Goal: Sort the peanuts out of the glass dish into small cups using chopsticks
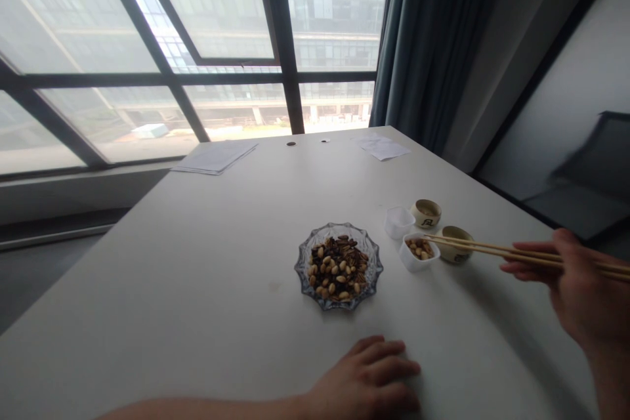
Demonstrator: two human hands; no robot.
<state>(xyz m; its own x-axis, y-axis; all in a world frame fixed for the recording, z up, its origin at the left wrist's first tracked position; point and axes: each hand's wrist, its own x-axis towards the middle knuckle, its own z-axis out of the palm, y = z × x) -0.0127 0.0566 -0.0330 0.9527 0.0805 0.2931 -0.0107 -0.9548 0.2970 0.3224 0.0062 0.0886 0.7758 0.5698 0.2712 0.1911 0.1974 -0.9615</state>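
Note:
My right hand (571, 289) grips a pair of wooden chopsticks (492, 250) whose tips hover over a small white square cup (419, 254) holding several nuts. A cut-glass dish (338, 266) of mixed nuts sits in the middle of the white table (207, 262), left of that cup. My left hand (369, 380) rests on the table in front of the dish with fingers loosely curled, holding nothing. An empty white square cup (398, 221) and two small ceramic cups (426, 212) (457, 244) stand next to the filled one.
Sheets of paper (215, 158) lie at the table's far left edge and more papers (382, 147) at the far right. Large windows and a dark curtain (423, 46) stand behind the table. A dark chair (590, 177) is at the right.

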